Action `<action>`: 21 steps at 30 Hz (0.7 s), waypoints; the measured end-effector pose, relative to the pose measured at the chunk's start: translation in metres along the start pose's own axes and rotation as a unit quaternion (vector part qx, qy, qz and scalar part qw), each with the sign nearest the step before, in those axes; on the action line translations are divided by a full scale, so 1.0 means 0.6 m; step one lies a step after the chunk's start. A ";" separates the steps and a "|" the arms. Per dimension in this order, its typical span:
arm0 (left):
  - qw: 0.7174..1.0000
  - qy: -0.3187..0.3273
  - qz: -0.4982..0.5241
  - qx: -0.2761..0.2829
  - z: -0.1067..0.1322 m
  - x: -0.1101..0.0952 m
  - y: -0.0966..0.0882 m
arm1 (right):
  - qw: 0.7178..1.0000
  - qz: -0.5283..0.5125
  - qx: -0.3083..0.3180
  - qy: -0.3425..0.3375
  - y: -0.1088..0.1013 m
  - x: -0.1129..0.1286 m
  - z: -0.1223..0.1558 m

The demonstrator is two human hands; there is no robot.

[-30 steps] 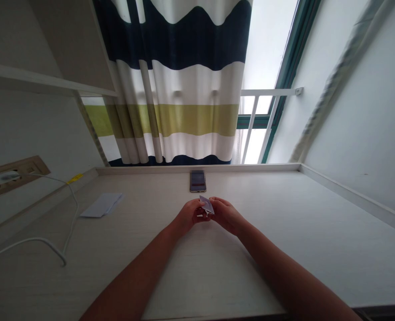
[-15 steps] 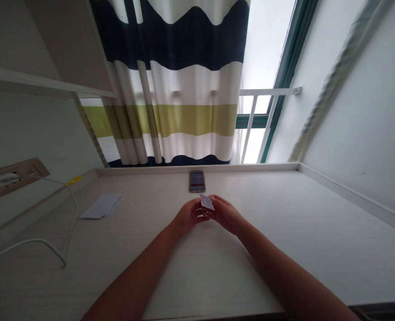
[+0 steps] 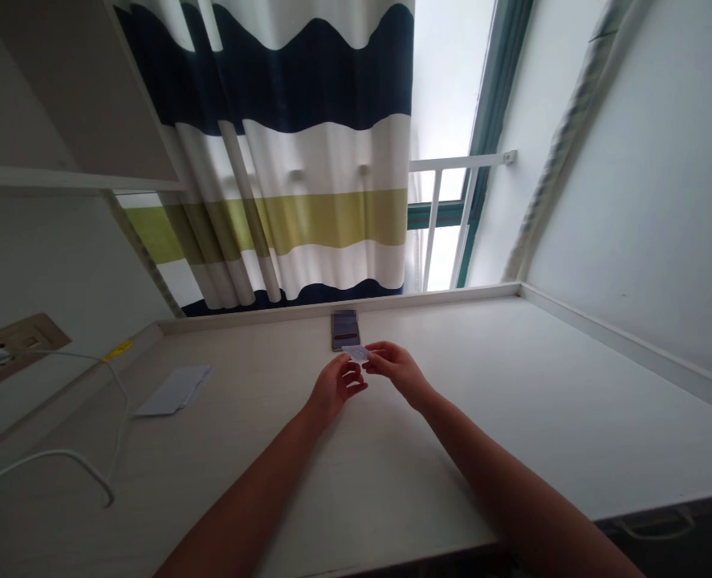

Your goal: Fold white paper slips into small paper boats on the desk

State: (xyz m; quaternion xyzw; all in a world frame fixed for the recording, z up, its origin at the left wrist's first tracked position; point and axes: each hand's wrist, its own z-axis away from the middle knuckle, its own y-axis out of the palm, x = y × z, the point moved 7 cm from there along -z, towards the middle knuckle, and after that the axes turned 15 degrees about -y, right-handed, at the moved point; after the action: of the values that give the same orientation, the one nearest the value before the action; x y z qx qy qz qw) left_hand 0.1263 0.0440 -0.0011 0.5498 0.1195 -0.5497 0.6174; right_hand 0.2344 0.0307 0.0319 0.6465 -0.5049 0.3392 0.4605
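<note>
A small piece of white paper is held up between my two hands, above the white table. Pinched at its left edge, it meets the fingertips of my left hand, whose other fingers are curled. My right hand grips the paper's right side between thumb and fingers. Just beyond the paper a smartphone lies on the table near its back edge; the paper overlaps its lower end in view. Marks on the paper are too small to make out.
To the left lie some white paper sheets. A white cable runs across the table from a wall socket. A low rim borders the table's back, before a striped curtain. At lower right is a dark drawer handle.
My hands have moved slightly apart, and the paper has turned flatter and shifted towards the phone. The whole view has tilted and shifted a little.
</note>
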 end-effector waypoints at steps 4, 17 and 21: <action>1.000 0.019 -0.003 -0.010 0.001 -0.007 0.005 | 1.000 0.015 -0.012 -0.002 -0.001 0.009 -0.005; 0.995 0.026 -0.091 0.006 -0.058 0.011 0.090 | 0.991 0.110 -0.054 -0.044 -0.099 0.045 0.000; 0.984 0.012 -0.173 0.050 -0.098 0.049 0.164 | 0.980 0.160 -0.097 -0.060 -0.187 0.063 0.022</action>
State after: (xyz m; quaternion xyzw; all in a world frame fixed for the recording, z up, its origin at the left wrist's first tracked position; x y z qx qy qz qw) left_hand 0.2440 0.0552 0.0092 0.5575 0.1929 -0.6468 0.4833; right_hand 0.3519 0.0130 0.0330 0.5283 -0.6592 0.3186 0.4299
